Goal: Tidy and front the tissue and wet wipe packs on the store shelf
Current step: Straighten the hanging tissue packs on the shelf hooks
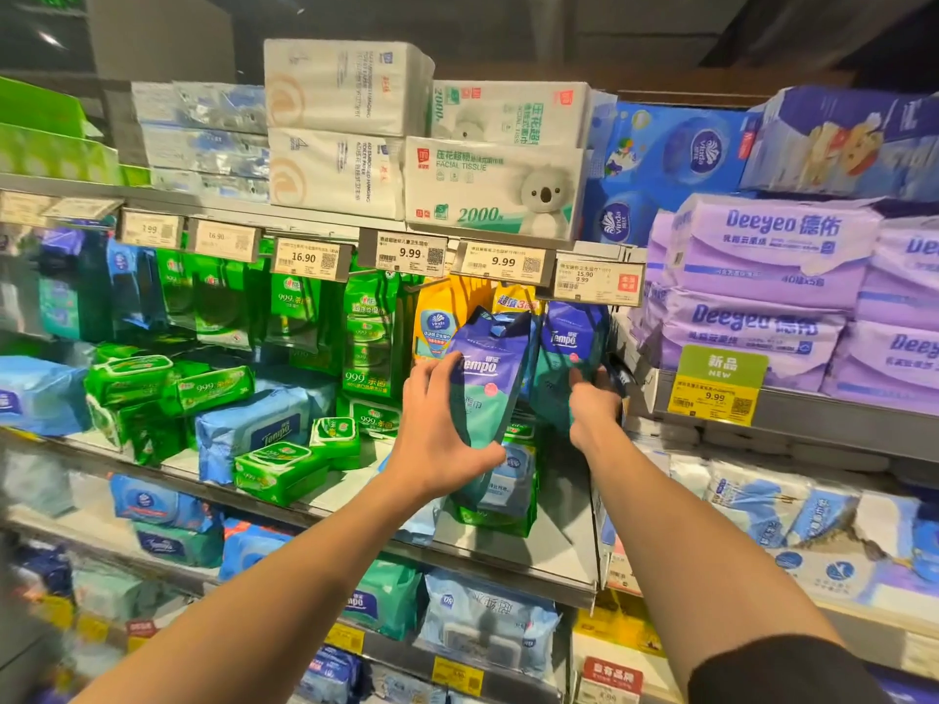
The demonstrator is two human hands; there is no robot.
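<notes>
My left hand (441, 434) grips a blue and teal Tempo wipe pack (488, 378) from its left side, thumb under its lower edge, and the pack tilts to the right. My right hand (592, 406) holds a second Tempo pack (569, 358) that hangs upright just to the right, fingers wrapped round its lower right edge. Both packs sit under the 9.99 price tags (500, 261). A yellow pack (437, 317) hangs behind them. Below lie a blue wipe pack (510, 480) and green packs (500, 518).
Green 999 wipe packs (277, 470) lie scattered on the shelf (549, 546) beside a flat blue Tempo pack (259, 429). White tissue bricks (488, 188) stack above. Purple Deeyeo packs (762, 256) fill the right bay. More blue packs sit on the lower shelves.
</notes>
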